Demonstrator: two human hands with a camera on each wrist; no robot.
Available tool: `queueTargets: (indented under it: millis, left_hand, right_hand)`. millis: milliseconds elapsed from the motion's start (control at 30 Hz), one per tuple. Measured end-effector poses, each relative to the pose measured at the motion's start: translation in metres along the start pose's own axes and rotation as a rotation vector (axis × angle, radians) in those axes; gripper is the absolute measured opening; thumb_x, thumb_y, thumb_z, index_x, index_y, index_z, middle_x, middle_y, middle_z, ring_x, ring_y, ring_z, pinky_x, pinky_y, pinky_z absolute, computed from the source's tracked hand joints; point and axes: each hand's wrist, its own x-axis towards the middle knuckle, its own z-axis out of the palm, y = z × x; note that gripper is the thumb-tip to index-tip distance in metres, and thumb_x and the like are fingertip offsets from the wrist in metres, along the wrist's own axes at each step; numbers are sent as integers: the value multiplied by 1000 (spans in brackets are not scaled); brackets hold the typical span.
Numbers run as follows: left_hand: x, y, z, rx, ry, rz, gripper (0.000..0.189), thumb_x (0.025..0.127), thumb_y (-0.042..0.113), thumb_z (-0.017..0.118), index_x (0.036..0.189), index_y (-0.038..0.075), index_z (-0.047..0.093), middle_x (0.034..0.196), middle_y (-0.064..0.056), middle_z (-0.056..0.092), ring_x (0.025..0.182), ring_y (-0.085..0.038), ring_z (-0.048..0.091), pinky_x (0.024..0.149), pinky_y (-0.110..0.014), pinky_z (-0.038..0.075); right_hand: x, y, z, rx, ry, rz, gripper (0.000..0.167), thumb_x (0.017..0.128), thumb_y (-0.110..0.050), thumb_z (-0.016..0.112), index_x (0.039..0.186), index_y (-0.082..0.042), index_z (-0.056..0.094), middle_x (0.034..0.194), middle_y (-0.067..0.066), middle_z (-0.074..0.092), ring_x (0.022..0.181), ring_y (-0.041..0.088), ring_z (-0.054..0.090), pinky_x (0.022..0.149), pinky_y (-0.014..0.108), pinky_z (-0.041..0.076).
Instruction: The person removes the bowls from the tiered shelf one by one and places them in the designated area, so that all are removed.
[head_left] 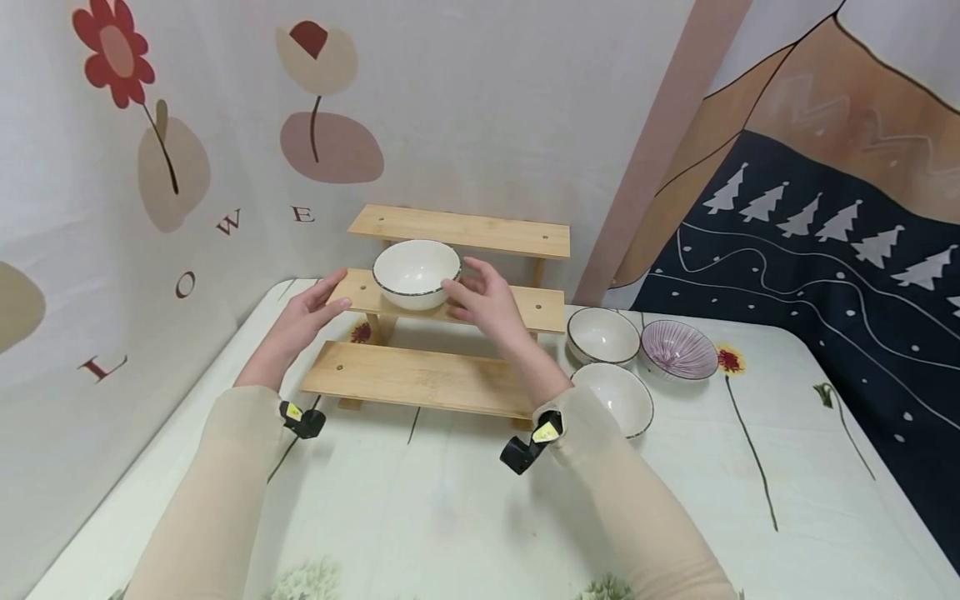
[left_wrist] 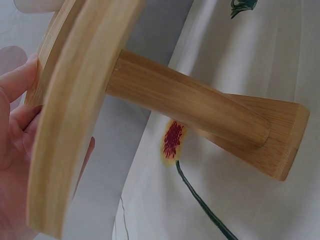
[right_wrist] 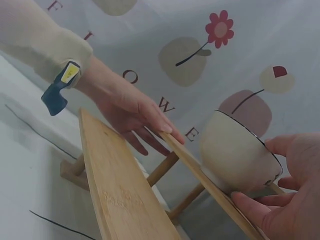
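Note:
A white bowl (head_left: 417,275) with a thin dark rim sits upright on the middle step (head_left: 540,307) of a three-tier wooden stand. My right hand (head_left: 487,304) holds its right side; the right wrist view has one fingertip at the rim of the bowl (right_wrist: 235,150) and another digit low by its base. At the left end of that step is my left hand (head_left: 296,325), its digits fairly straight. In the left wrist view the fingers (left_wrist: 20,80) touch the end of a board (left_wrist: 47,65), with others lower down, partly hidden behind the nearer board.
Right of the stand are two more white bowls (head_left: 603,336) and a purple-striped bowl (head_left: 678,350) on the flower-printed tablecloth (head_left: 450,500). The stand's top step (head_left: 465,231) and bottom step (head_left: 420,379) are bare. A printed curtain (head_left: 487,100) hangs close behind.

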Motion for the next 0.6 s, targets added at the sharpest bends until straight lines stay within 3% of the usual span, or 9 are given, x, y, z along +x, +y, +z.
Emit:
queueTargets:
  millis: [300, 600]
  left_hand:
    - [0, -1, -1, 1, -5, -3, 71, 103, 40, 52, 161, 22, 16, 169, -3, 10, 156, -30, 10, 126, -55, 17]
    - [2, -3, -1, -7, -4, -7, 70, 103, 39, 52, 161, 22, 15, 169, -2, 8, 156, -30, 9, 126, -55, 15]
  right_hand:
    - [4, -1, 7, 7, 15, 24, 64, 99, -21, 63, 155, -13, 32, 147, 23, 51, 112, 35, 67, 92, 35, 60]
    - [5, -4, 11, 62, 38, 69, 62, 99, -15, 62, 155, -16, 34, 142, 21, 56, 94, 22, 69, 77, 28, 63]
